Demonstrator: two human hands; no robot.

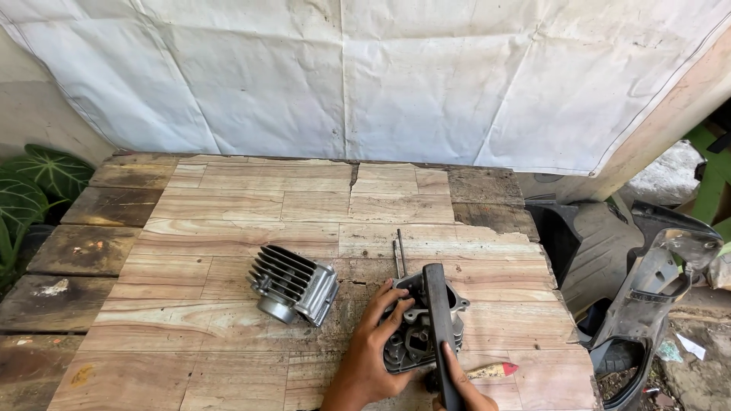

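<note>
At nine o'clock two broad, dark green leaves (34, 186) with pale veins poke in beside the table (251, 198), a top of rough planks, pale and grainy in the middle, dark and weathered along the left edge and at the far right corner, with a crack running down from twelve o'clock; behind it hangs one creased white tarpaulin (381, 76); near the centre lies one finned cylinder (293, 284) of dull grey cast metal, on its side, its thin parallel cooling fins pointing toward ten o'clock and its round sleeve toward seven; well apart from it, at five o'clock, sits one cylinder head (417, 331), grey, blocky cast metal with ports and hollows; the left hand (373, 354) rests on its left flank, fingers spread and curled against it; two slim metal rods (398, 255) lie just beyond the head, pointing to twelve o'clock; one long, dark, flat-sided bar (440, 335) lies across the head, and the right hand (461, 388), mostly cut off by the bottom edge, is closed around its lower end; just beside that hand lies one red-tipped tool handle (493, 371); at three o'clock, off the table, lie dark, smooth, curved plastic body panels (632, 266), their number unclear.
</note>
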